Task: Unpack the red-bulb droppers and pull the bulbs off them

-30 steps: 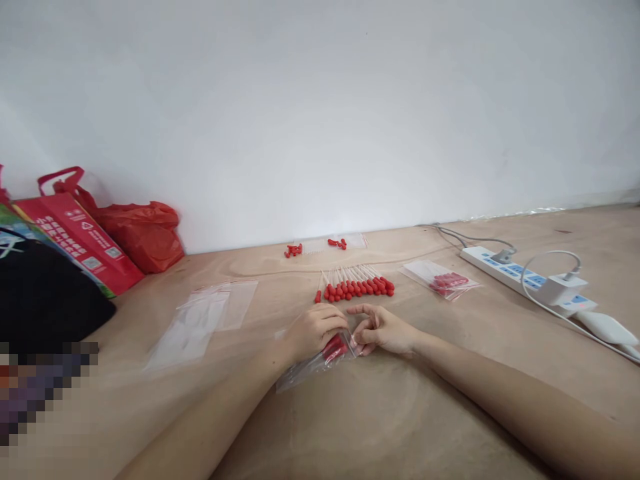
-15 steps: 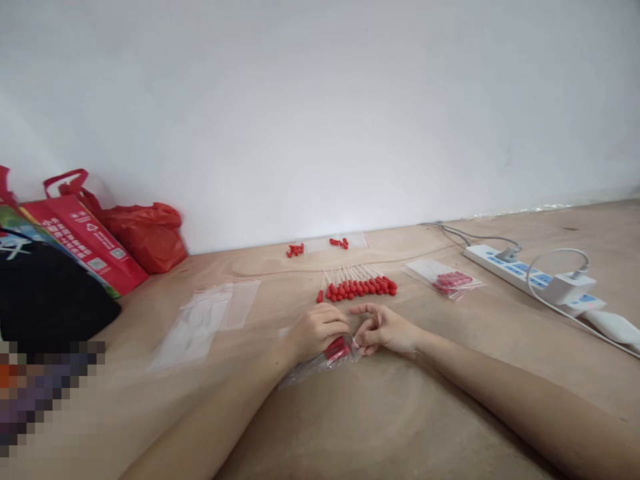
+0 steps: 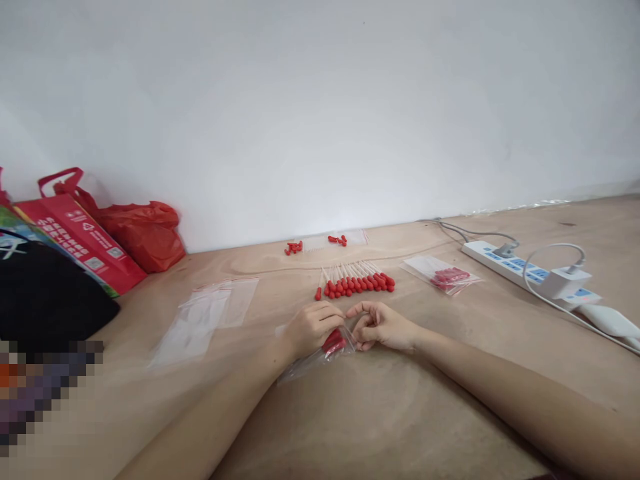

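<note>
A clear plastic bag (image 3: 309,367) with red pieces (image 3: 334,341) inside lies on the table in front of me. My left hand (image 3: 314,327) is closed over the bag's upper side, partly covering it. At the bag's right end, my right hand (image 3: 384,328) has its thumb and fingers pinched on the edge, index finger arched above. Just beyond both hands is a row of thin white sticks with red heads (image 3: 357,287), the heads pointing toward me. One such stick (image 3: 319,293) lies slightly apart at the row's left.
Flat clear bags (image 3: 200,320) lie to the left. A filled bag of red pieces (image 3: 450,277) rests at right, near a white power strip (image 3: 520,267) with cables. Loose red pieces (image 3: 294,248) sit by the wall. Red carrier bags (image 3: 143,230) and a black bag (image 3: 50,300) stand at far left.
The view has shifted slightly. Both hands keep nearly the same place at the bag, with only small finger movement at its right end.
</note>
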The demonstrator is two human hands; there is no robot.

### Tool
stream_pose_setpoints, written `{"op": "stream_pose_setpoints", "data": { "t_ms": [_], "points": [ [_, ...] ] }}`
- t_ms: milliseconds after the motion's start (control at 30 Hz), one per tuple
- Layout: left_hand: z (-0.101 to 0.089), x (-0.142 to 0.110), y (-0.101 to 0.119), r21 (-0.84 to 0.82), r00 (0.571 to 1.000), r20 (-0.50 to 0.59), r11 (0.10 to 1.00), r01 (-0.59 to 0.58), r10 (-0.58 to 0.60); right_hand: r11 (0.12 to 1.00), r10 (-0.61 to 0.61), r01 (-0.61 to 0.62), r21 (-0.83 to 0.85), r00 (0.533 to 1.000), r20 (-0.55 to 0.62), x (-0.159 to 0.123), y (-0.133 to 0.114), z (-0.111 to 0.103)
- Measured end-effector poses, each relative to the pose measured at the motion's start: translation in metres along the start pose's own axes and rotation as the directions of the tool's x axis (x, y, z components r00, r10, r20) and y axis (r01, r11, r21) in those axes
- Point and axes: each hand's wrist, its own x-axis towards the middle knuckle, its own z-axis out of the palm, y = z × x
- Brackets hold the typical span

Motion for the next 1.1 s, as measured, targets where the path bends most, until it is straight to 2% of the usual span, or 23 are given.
{"op": "stream_pose_setpoints", "data": {
  "t_ms": [133,300,500,700,867,1100],
  "points": [
    [0.0025,-0.0004,-0.0006,-0.042,0.997,0.059,0.998,0.054,-0.051,0.999,-0.038,0.037,-0.015,0.999,-0.037,0.0018,0.0025,0.0016],
    [0.0037,0.0004,-0.0005,-0.059,0.996,0.070,0.996,0.063,-0.059,0.999,-0.041,0.039,-0.037,0.997,-0.066,0.0041,0.0042,0.0043],
    [0.0041,0.0000,-0.0001,-0.042,0.997,0.049,0.997,0.061,-0.059,1.000,0.018,-0.019,-0.009,0.996,-0.091,0.0038,0.0018,0.0031],
    [0.0030,0.0001,0.0007,-0.037,0.998,0.027,0.998,0.059,-0.058,0.999,0.019,-0.021,-0.026,0.996,-0.084,0.0035,0.0007,0.0027],
    [0.0013,0.0023,0.0013,-0.049,1.000,-0.009,0.999,-0.004,0.004,0.997,0.006,-0.012,-0.072,0.996,-0.087,0.0035,-0.0006,0.0057],
    [0.0025,0.0014,0.0002,-0.055,1.000,-0.008,0.998,-0.016,0.016,0.993,0.027,-0.047,-0.106,0.983,-0.183,0.0039,-0.0018,0.0098]
  ]
}}
